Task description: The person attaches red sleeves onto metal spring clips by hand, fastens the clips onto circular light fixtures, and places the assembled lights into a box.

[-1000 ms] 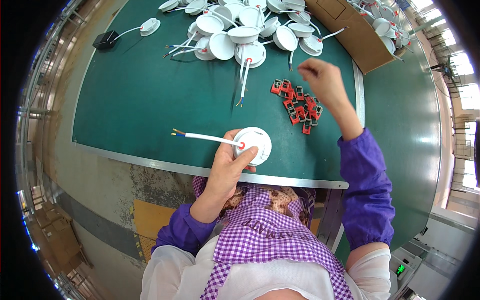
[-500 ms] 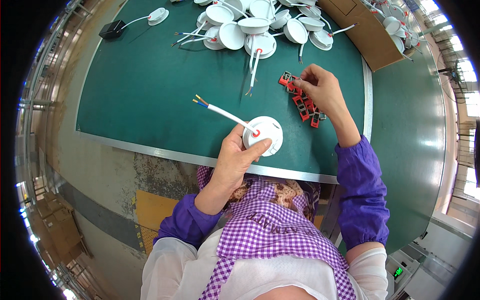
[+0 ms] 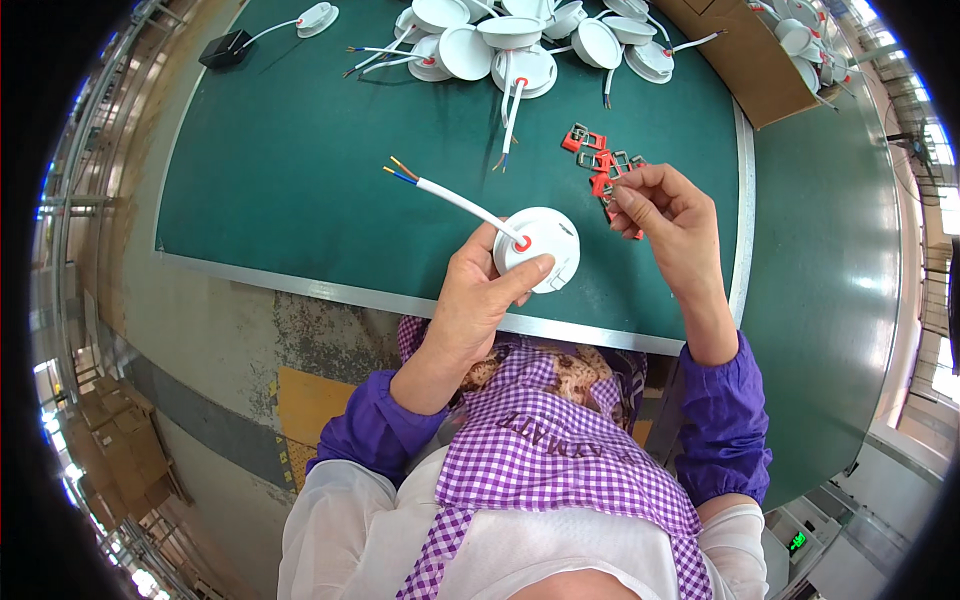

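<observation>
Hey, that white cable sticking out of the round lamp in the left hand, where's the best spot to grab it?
Pinch the white cable mid-length on its sheathed stretch, coming from the far side, above the green table. It runs straight and free up-left from the round white lamp in the left hand. Avoid the bare coloured wire ends; the right hand is occupied at the red clips.

White round lamp (image 3: pixel 540 245), red clips (image 3: pixel 597 160), green table (image 3: pixel 300 170), purple checked apron (image 3: pixel 560 470).

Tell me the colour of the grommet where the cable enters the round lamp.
Red, on the white lamp held in the left hand; the head view shows it.
</observation>
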{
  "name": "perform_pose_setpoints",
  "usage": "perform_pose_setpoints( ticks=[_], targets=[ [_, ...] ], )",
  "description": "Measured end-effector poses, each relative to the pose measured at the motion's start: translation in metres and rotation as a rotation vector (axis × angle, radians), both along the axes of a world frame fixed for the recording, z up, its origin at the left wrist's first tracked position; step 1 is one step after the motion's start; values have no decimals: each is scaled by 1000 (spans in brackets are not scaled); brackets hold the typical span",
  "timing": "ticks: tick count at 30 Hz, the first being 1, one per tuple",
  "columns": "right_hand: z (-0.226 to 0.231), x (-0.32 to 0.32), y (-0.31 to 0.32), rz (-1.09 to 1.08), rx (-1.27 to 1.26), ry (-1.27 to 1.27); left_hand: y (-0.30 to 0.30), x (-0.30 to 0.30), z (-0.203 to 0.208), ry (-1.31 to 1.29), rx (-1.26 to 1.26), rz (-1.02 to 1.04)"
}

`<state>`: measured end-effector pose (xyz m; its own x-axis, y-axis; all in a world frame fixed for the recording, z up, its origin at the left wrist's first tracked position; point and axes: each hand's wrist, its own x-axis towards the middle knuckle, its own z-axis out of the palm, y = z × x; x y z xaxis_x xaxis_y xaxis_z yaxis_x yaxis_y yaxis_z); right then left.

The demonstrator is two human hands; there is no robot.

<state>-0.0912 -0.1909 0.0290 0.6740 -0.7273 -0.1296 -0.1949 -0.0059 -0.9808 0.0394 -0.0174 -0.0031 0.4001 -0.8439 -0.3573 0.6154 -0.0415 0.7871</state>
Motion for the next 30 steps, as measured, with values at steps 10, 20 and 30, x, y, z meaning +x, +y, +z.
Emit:
perform_pose_setpoints(
  ticks=[10, 20, 30],
  targets=[
    [13, -13, 46, 46, -538, 114, -4, -11, -1, -159, -54, 23],
    [2, -20, 65, -20, -652, 104, -7, -19, 6, -514, -10, -30],
    [-3, -20, 64, -46, -679, 96, -7, -13, 5, -821, -14, -84]
  ],
)
